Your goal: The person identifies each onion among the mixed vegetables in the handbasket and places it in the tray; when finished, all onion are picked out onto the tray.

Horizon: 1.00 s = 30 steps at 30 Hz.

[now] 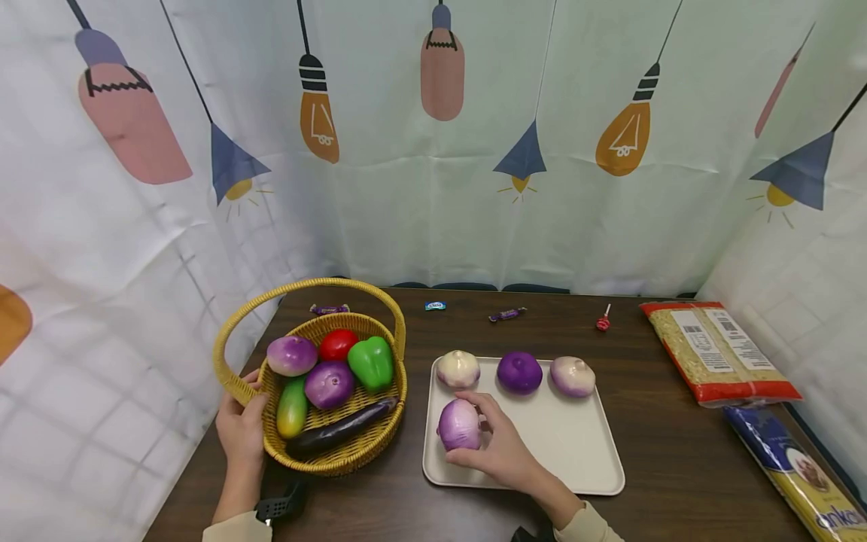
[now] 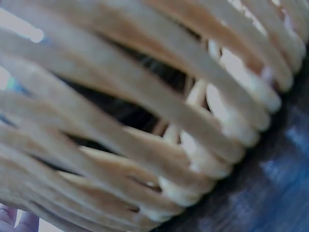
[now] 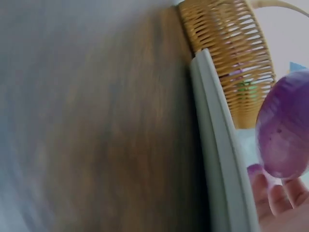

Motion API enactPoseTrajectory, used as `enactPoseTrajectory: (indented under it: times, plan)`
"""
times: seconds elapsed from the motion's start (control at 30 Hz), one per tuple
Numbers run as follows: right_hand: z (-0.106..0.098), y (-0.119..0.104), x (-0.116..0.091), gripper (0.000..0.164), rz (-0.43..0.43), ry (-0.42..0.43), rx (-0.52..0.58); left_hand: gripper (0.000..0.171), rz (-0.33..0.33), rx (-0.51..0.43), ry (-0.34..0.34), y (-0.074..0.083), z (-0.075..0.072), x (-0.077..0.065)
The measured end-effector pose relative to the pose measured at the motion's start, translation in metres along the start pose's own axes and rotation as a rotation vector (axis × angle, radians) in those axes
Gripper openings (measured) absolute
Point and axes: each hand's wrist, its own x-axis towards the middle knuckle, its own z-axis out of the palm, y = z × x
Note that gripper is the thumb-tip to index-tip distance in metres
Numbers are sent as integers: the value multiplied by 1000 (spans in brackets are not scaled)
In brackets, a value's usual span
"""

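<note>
My left hand (image 1: 242, 430) grips the yellow wicker basket (image 1: 401, 410) at its left side, where the handle meets the rim. The basket holds two purple onion-like vegetables, a red tomato (image 1: 338, 345), a green bell pepper (image 1: 372, 363), a green-yellow cucumber-like vegetable (image 1: 292, 407) and an eggplant (image 1: 342, 429). Over the left part of a white tray (image 1: 562, 459), my right hand (image 1: 504, 444) holds a purple-and-white onion (image 1: 459, 426) between thumb and fingers. Wicker strands (image 2: 145, 101) fill the left wrist view. In the right wrist view, the onion (image 3: 285, 128) shows above the fingers.
Along the tray's back lie a whitish onion (image 1: 458, 369), a dark purple one (image 1: 519, 373) and a white-purple one (image 1: 573, 376). Wrapped candies and a lollipop (image 1: 603, 322) line the table's far edge. A grain bag (image 1: 718, 350) and a blue-yellow packet (image 1: 792, 467) lie right.
</note>
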Motion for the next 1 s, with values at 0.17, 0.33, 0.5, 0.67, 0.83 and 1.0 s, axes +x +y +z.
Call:
enactPoseTrajectory:
  times: [0.17, 0.33, 0.5, 0.67, 0.83, 1.0]
  plan:
    - [-1, 12, -5, 77, 43, -9, 154, 23, -10, -3, 5, -1, 0, -1]
    - [-2, 16, -7, 79, 36, -22, 346, 25, -23, -1, -5, -1, 1, -1]
    - [-1, 17, -6, 77, -35, 0, 302, 25, -24, 4, -7, 0, 1, 0]
    - [1, 20, -5, 77, 13, 30, 191, 24, -17, 3, 3, 0, -1, -1]
    - [4, 19, -5, 83, 82, 36, 53, 24, -12, -1, 3, 0, -1, -1]
    - [6, 19, -5, 86, 100, 73, -90, 22, -14, -9, 3, 1, 0, -1]
